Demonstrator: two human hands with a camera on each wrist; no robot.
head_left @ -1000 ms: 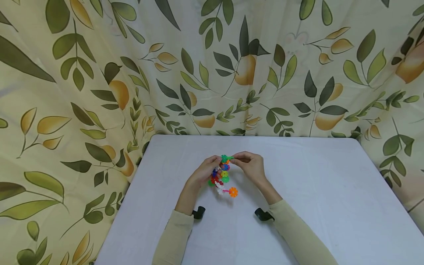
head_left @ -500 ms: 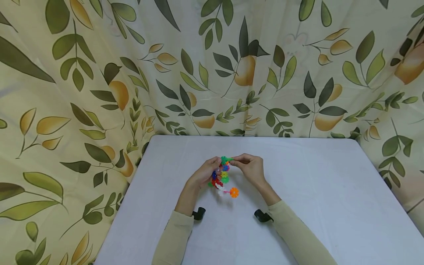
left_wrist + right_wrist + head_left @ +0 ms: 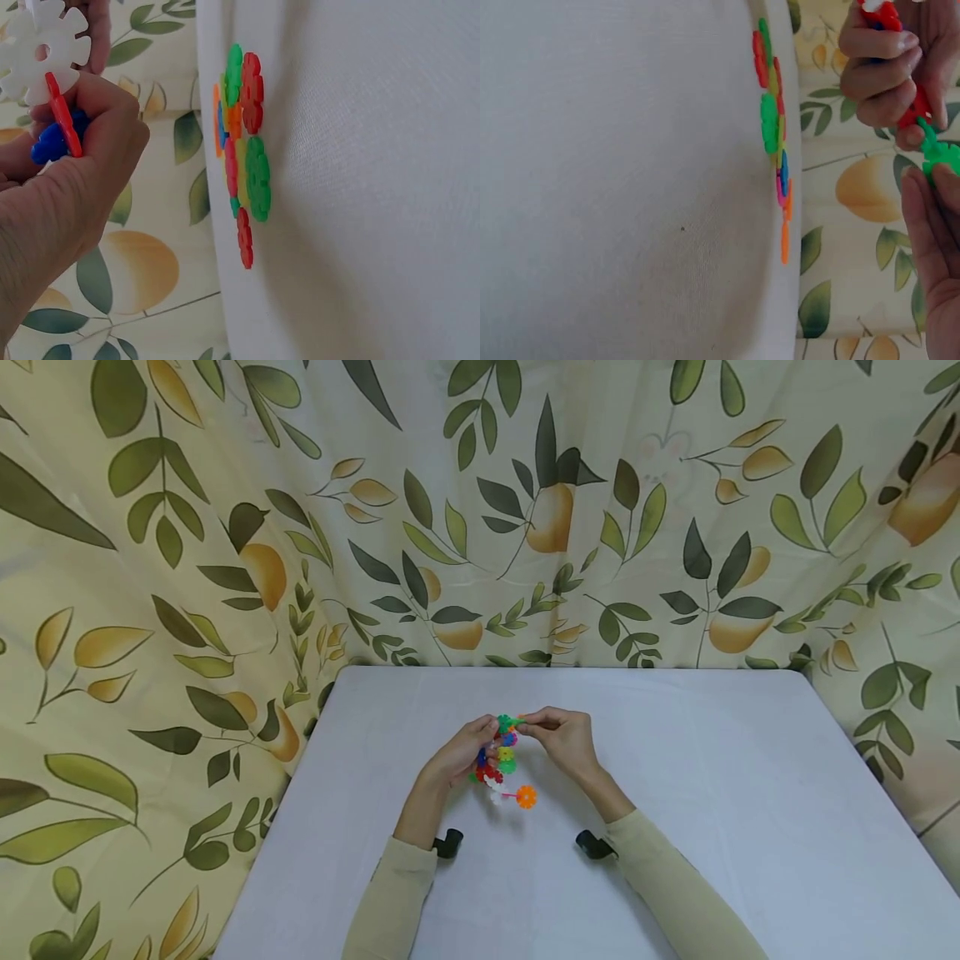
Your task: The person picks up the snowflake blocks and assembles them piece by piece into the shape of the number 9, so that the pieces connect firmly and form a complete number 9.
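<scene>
My left hand point(image 3: 461, 753) grips joined plastic snowflake discs: a white one point(image 3: 43, 52), a red one point(image 3: 64, 116) seen edge-on, and a blue one point(image 3: 56, 142) partly covered by the fingers. Close on its right, my right hand point(image 3: 564, 739) pinches a green snowflake disc point(image 3: 940, 156) between thumb and fingers. That green disc meets a red one point(image 3: 915, 109) held at the left fingertips. In the head view, an orange disc point(image 3: 527, 797) shows below the hands. How many discs belong to the held group is hard to tell there.
Several more snowflake discs lie on the white-covered table point(image 3: 720, 793), among them a green one point(image 3: 769, 124) and a red one point(image 3: 245, 238). A leaf-patterned curtain point(image 3: 510, 527) hangs behind and at the left. Black wrist cameras point(image 3: 596, 845) sit at both wrists.
Both hands keep their grip at nearly the same spot, with the green disc still between the right fingertips. The head view has shifted very slightly.
</scene>
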